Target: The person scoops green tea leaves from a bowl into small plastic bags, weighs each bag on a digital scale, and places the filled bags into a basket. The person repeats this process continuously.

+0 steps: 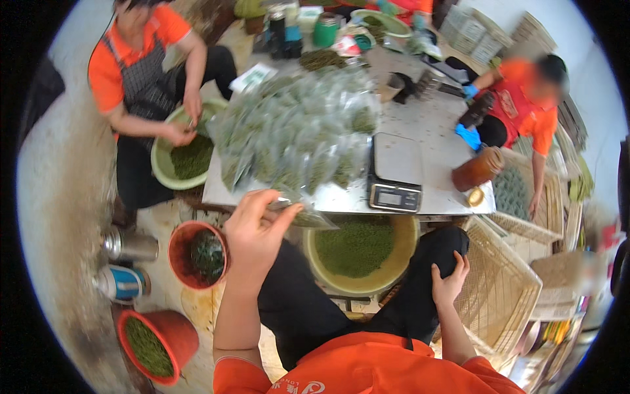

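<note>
My left hand (254, 223) pinches the top of a small clear plastic bag (310, 218) with some green matter in it, held at the table's near edge. Beyond it lies a large pile of similar filled bags (295, 125), holding dried green leaves. My right hand (451, 279) rests on my right knee, fingers apart and holding nothing. Between my knees stands a yellow-green basin (412, 253) of loose green leaves (354, 246). A digital scale (397, 164) sits on the metal table (430, 180), right of the bags, with nothing on its plate.
An amber jar (476, 169) and its lid (475, 196) stand at the table's right corner. Red buckets (193, 343) are on the floor at left, a plastic crate (495, 289) at right. One person (147, 72) works over a basin; another (525, 105) reaches into a crate.
</note>
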Motion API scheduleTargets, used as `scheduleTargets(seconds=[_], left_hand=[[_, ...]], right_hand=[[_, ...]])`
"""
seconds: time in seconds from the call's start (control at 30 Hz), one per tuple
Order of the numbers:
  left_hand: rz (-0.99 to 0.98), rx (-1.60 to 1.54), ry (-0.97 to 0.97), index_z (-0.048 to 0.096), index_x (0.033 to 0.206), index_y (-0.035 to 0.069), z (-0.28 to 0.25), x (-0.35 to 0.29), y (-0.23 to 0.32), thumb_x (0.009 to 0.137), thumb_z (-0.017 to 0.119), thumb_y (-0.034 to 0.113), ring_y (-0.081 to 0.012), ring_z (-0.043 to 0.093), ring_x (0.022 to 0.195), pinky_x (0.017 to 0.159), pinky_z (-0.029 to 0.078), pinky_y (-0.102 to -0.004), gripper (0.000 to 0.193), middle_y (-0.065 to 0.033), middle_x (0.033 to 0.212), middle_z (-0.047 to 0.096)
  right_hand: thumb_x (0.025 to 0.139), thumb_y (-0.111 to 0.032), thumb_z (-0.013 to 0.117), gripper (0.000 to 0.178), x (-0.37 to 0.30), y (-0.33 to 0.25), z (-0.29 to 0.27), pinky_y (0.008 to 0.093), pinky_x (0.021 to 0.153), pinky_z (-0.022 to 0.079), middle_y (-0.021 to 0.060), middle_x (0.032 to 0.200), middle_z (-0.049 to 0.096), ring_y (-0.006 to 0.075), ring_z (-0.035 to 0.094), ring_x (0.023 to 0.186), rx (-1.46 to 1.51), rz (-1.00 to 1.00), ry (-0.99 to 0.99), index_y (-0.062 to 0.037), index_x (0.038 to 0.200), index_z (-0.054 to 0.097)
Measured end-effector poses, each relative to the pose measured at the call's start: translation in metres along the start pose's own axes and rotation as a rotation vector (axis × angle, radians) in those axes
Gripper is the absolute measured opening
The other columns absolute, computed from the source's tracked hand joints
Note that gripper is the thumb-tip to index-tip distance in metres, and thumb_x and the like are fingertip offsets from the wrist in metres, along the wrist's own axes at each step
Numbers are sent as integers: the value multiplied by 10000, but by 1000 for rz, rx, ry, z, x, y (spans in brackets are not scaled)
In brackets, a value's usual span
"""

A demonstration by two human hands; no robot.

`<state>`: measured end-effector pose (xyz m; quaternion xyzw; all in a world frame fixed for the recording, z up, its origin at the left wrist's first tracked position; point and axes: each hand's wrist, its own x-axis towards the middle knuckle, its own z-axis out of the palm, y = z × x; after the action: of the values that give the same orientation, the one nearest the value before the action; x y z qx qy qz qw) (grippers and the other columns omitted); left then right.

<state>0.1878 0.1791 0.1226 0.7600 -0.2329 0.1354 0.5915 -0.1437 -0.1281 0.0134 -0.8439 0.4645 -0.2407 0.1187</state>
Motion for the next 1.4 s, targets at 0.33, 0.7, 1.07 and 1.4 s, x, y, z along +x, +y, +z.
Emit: scheduleTargets(seconds=[0.33,0.7,1.07,1.4], left_hand=[[128,13,-803,694,1020,-38,147,83,45,820,834,27,-177,709,930,803,591,-307,253,-96,1129,673],[1379,940,-1297,747,939,37,255,87,16,886,627,126,-255,604,1197,1013,548,-354,159,-58,1202,657],[1104,817,-972,717,1198,40,180,16,17,904,600,103,-300,476,1421,1240,329,-490,322,-70,1517,537],[-9,308,-756,665,1310,22,108,-177,-34,894,746,43,-342,651,1240,1065,506,-402,425,-206,1350,655]], right_hand=[[774,-233,839,622,-10,-2,1,535,1132,383,255,1522,410,475,448,1371,116,23,0,-131,1335,592],[761,-205,842,595,-9,9,-11,536,1137,376,261,1522,415,464,429,1397,195,47,24,-124,1304,612],[760,-185,839,571,-9,26,-17,527,1137,377,260,1510,429,455,434,1396,220,32,39,-127,1283,617],[782,-210,832,547,-15,32,-14,526,1150,356,249,1526,418,439,414,1420,231,4,49,-141,1281,618]])
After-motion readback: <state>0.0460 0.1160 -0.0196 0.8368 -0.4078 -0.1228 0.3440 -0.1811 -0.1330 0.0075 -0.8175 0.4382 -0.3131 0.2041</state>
